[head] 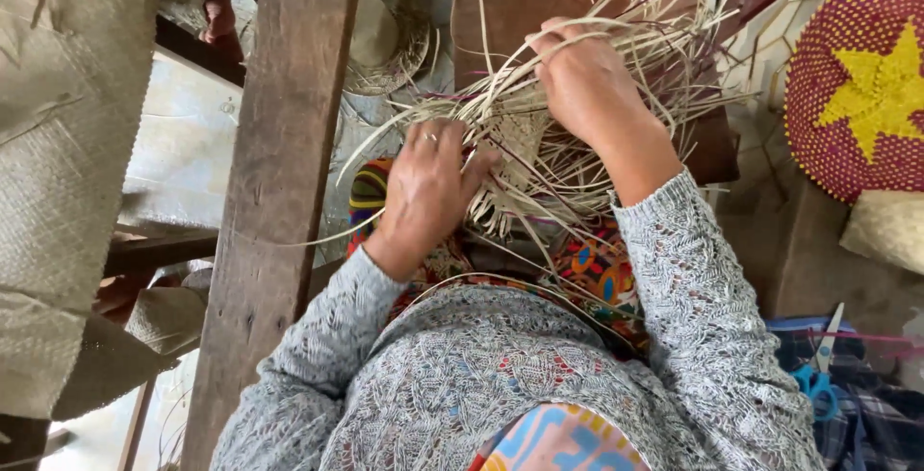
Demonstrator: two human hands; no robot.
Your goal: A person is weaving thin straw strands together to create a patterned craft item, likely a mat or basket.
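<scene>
Here both hands are buried in one piece of half-woven straw work, a pale plaited patch with a wild fringe of loose strands fanning out from it. The woven patch sits between the two grips, over the person's lap. The left hand lies on the near left edge of the piece, fingers curled down and closed over the plaited part, a ring showing on one finger. The right hand is farther out and higher, its fingers bent tight around a bundle of strands at the far right edge. So the weave lies to the right of the left grip and down and to the left of the right grip; the left hand is nearer the finished plait, the right nearer the free ends.

The strands run mostly away from the body, their long axis sloping up and to the right beyond the right grip, with a few curving back over the colourful patterned cloth on the lap.

Left of the left grip a thick wooden post rises, with a woven mat beyond it and a straw hat lying past it. Well right of the right grip rests a round red woven tray with a yellow star; nothing lies in it. Blue-handled scissors lie near the right elbow.
</scene>
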